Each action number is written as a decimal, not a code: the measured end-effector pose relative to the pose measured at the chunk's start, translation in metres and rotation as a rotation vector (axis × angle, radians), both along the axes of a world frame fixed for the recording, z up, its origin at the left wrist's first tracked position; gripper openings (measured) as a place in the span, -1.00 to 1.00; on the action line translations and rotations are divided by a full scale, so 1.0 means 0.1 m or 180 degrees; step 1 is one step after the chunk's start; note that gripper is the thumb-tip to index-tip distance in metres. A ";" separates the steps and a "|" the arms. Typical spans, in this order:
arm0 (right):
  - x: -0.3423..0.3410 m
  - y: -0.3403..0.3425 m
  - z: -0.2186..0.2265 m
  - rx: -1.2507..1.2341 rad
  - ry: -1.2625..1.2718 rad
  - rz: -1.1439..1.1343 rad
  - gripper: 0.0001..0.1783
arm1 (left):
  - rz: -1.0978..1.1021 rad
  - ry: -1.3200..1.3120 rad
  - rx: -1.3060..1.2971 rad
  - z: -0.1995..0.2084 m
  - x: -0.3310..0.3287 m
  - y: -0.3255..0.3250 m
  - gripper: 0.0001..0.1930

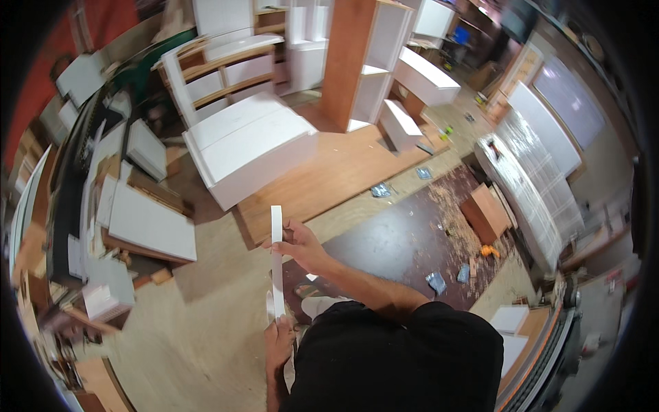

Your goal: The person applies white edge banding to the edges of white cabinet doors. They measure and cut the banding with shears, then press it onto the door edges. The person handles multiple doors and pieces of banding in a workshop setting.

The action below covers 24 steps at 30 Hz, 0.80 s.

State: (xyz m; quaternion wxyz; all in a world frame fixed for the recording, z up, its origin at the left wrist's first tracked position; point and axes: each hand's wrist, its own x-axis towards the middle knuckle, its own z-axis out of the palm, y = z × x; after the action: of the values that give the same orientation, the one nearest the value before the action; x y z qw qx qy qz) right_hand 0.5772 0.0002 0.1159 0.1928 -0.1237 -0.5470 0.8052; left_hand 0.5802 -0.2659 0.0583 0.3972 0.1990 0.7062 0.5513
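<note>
A narrow white strip (276,264) runs away from me between my two hands. My right hand (305,247) is closed on its far part, thumb and fingers pinching it, and a short end stands out beyond them. Nearer my body, my left hand (278,340) is closed round the strip's near end. A second white piece shows beside the strip just above my left hand, and I cannot tell whether it is the same strip folded. Past my right hand lies a wide brown wooden board (309,185) on the floor.
White drawer-like cabinet parts (257,147) and a tall brown-and-white cabinet (350,65) stand on the board. A dark panel (371,240) strewn with sawdust lies to the right, with an orange tool (489,251) and small blue packets (436,282). White panels (151,220) are stacked on the left.
</note>
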 end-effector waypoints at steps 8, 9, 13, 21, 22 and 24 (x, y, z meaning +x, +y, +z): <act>1.05 0.66 -0.14 -0.0348 0.0068 0.0234 -0.36 | -0.0958 -0.0236 0.0031 0.48 -0.07 1.54 -0.43; 1.17 0.86 -0.18 -0.0423 -0.0015 0.0146 -0.35 | -0.1130 -0.0164 -0.0088 0.51 -0.01 1.84 -0.44; 1.89 1.84 -0.30 -0.0678 -0.0083 -0.1042 -0.53 | -0.1874 0.0000 -0.0331 0.53 0.48 3.14 -0.46; 3.58 3.94 -0.74 -0.0095 -0.0080 -0.3492 -0.58 | -0.3295 0.0000 -0.0350 0.41 1.55 5.21 -0.41; 3.80 4.08 -0.79 -0.0103 -0.0214 -0.3726 -0.60 | -0.3501 0.0104 -0.0387 0.41 1.62 5.41 -0.40; 4.19 4.35 -0.90 -0.0087 -0.0116 -0.3989 -0.64 | -0.3918 0.0303 -0.0415 0.39 1.75 5.78 -0.38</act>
State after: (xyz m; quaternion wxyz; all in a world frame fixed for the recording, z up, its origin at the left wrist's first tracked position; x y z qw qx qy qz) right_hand 0.9965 0.4351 0.0259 0.6174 -0.4371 -0.3634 0.5438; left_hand 0.7550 0.3126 0.0975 0.6217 0.5695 0.5111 0.1673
